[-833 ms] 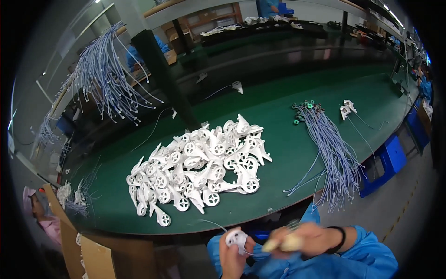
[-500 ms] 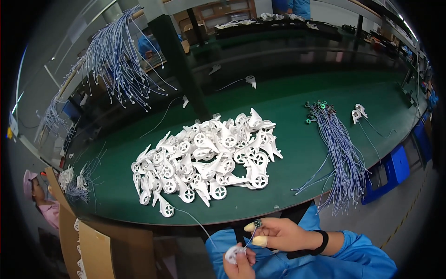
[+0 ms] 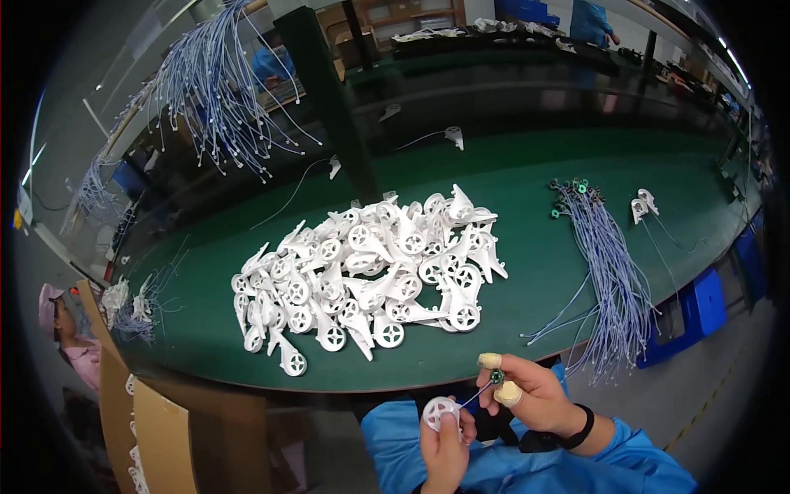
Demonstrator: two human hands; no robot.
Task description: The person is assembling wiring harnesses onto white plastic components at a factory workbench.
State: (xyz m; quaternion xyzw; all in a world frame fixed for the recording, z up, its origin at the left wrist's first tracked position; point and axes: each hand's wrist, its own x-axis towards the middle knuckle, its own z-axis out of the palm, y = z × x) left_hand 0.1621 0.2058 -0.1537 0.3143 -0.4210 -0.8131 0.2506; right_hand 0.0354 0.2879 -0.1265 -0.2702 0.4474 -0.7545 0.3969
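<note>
In front of the bench edge, my left hand [image 3: 446, 455] grips a white plastic part [image 3: 439, 412] with a round spoked end, thumb pressed on it. A thin blue wire [image 3: 476, 397] runs from this part up to a small round green circuit board [image 3: 496, 376]. That board sits between the thumb and index finger of my right hand [image 3: 539, 402], which wear pale finger cots. The rest of the right fingers curl behind it. On the bench just beyond lies a heap of similar white plastic parts [image 3: 362, 288].
A bundle of blue wires with round boards [image 3: 605, 272] lies on the green bench [image 3: 510, 181] at right, by two white parts [image 3: 642, 206]. More wires [image 3: 218, 90] hang upper left. Cardboard [image 3: 160, 436] stands lower left, a blue stool [image 3: 687, 317] lower right. A person [image 3: 70, 337] is at far left.
Both hands have moved up and to the right, and the white part now shows its spoked face. The pale wire that crossed from the heap toward my left hand no longer shows.
</note>
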